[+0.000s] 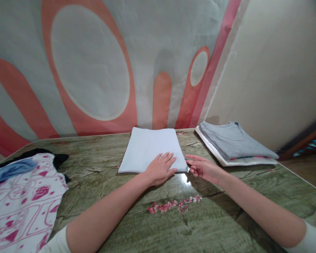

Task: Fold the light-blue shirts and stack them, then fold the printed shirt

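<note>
A printed cloth lay on the near left of the tabletop. The left hand rested flat, its fingers spread and gripping nothing, on the near right part of the white cloth. The right hand was at that cloth's near right corner, its fingers partly curled; whether they pinched the edge could not be told. The white cloth lay folded, mostly beyond the left hand and to the left of the right one. Beyond the right hand, a grey shirt topped a folded stack.
</note>
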`<state>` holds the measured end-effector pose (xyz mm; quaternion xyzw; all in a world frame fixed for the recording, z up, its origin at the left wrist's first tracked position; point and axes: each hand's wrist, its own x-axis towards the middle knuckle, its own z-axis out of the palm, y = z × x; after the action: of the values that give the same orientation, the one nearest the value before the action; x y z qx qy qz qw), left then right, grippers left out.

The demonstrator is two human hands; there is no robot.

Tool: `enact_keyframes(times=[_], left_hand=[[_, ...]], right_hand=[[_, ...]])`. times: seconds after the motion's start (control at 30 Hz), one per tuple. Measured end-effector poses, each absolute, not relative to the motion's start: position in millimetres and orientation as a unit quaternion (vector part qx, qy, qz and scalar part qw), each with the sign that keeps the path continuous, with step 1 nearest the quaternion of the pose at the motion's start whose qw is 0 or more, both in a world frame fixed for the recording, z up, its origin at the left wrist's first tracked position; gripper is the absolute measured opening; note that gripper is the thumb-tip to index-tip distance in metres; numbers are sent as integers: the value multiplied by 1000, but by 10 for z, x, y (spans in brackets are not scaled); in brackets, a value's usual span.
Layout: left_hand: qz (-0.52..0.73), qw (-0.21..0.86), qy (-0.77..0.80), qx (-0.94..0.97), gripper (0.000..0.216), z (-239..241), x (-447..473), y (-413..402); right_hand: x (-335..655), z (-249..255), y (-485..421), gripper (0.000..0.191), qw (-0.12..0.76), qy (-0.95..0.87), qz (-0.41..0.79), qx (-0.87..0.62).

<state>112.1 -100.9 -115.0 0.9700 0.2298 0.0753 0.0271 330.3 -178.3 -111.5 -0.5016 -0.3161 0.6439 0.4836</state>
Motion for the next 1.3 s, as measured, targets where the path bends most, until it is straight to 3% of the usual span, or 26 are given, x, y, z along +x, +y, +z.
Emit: enact_keyframes(times=[0.33, 0.7, 0.97, 1.17, 1.3], left_hand=[[75, 28, 240, 967, 56, -1162, 1142, -1004], [78, 14, 240, 968, 55, -1178, 1130, -988], [87, 28, 233, 968, 55, -1115, 1139, -1028], [79, 46, 203, 975, 50, -1072, 1166, -1045], [68, 43, 203, 976, 50, -1096, 1171, -1015]], right_hand=[[3224, -1087, -1806, 61, 401, -451, 625, -495], [3337, -1094, -1785, 43, 345, -557, 516, -552], [3278, -1041, -1791, 57, 435, -397, 648, -483], [3256, -982, -1767, 60, 365, -423, 704, -438], [3274, -1013, -1764, 69, 336, -479, 669, -458]])
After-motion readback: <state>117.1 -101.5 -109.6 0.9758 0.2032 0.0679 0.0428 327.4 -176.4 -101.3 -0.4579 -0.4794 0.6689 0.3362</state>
